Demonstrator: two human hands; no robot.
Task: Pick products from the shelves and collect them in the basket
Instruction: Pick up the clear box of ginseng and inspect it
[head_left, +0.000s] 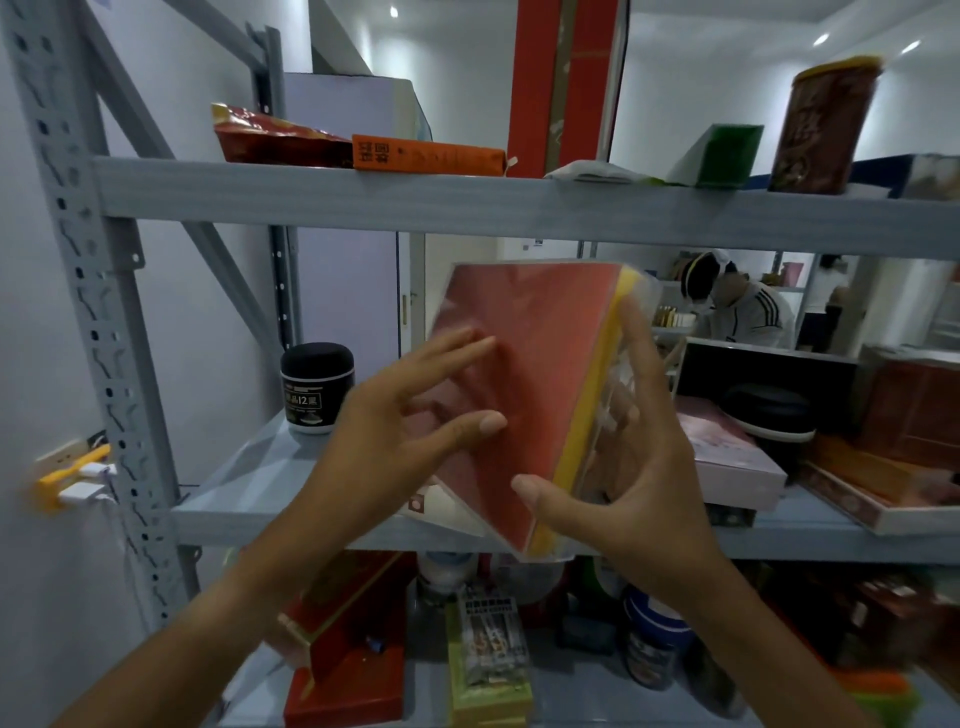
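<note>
A flat red box (535, 364) with a yellow edge, wrapped in clear plastic, is tilted up in front of the middle shelf (249, 499). My right hand (628, 467) grips its right side, thumb on the red face and fingers behind the yellow edge. My left hand (410, 415) lies on the red face with straight, spread fingers. No basket is in view.
A black jar (317, 387) stands at the left of the middle shelf. Pink and brown boxes (737, 462) lie at its right. Packets and a tall brown can (826, 124) sit on the top shelf. Red boxes, cartons and jars crowd the lower shelf. A person works beyond the rack.
</note>
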